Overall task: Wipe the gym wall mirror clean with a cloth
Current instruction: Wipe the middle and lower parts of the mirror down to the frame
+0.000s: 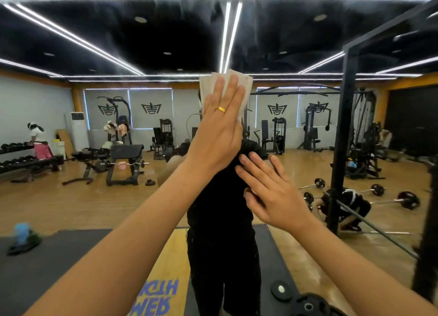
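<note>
cloth: off-white
ring: gold
ceiling: black, white light strips
floor: tan wood
mat: dark grey
rack: black

Bare forearms, gold ring on the left grip.

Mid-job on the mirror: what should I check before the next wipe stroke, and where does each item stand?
1. Folded white cloth under the left hand: ok, straight fingers press it flat on the glass.
2. Right hand out of the cloth's way: ok, flat on the glass lower down, apart from the cloth.
3. Large gym wall mirror clean above the cloth: not ok, faint vertical smears show there.
4. Cloth's wiping face clean: cannot tell, it is hidden against the glass.
</note>
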A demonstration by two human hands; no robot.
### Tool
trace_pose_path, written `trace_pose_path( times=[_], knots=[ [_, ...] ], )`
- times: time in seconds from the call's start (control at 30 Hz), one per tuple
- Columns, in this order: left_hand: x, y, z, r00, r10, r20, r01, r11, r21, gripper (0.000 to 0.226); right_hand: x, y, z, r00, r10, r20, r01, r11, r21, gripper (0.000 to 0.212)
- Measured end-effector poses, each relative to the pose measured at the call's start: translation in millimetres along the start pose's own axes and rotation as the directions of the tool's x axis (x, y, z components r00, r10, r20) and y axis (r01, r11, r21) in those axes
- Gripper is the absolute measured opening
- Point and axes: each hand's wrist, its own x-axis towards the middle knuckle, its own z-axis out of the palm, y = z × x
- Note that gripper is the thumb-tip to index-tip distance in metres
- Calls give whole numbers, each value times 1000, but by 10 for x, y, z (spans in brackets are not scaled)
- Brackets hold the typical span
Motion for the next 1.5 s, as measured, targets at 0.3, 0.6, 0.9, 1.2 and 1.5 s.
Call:
trace_pose_path(
  times=[0.3, 0.6, 0.9, 1.2, 1.5],
  knots=[
    [-202, -148, -111, 998, 44, -38, -49, 988, -145, 63, 544, 68, -425, 968, 190, -167, -157, 969, 191, 51],
    [-1402, -377, -3, 956, -141, -259, 194, 962, 194, 60, 1113, -130, -298, 970, 213, -113, -205, 975, 82, 49],
    [-1679, -485, 191, 980, -71, -187, 154, 865, 478, 60, 1431, -412, 28, 932, 354, -77, -362, 914, -185, 75],
    [-1691, -497, 188, 977, -52, -207, 153, 848, 507, 59, 2024, 141, -115, 919, 347, -189, -382, 902, -202, 62],
    [-1682, -475, 210, 976, -63, -207, 162, 849, 503, 59, 1233, -448, 190, 923, 345, -171, -367, 923, -119, 60]
  ],
)
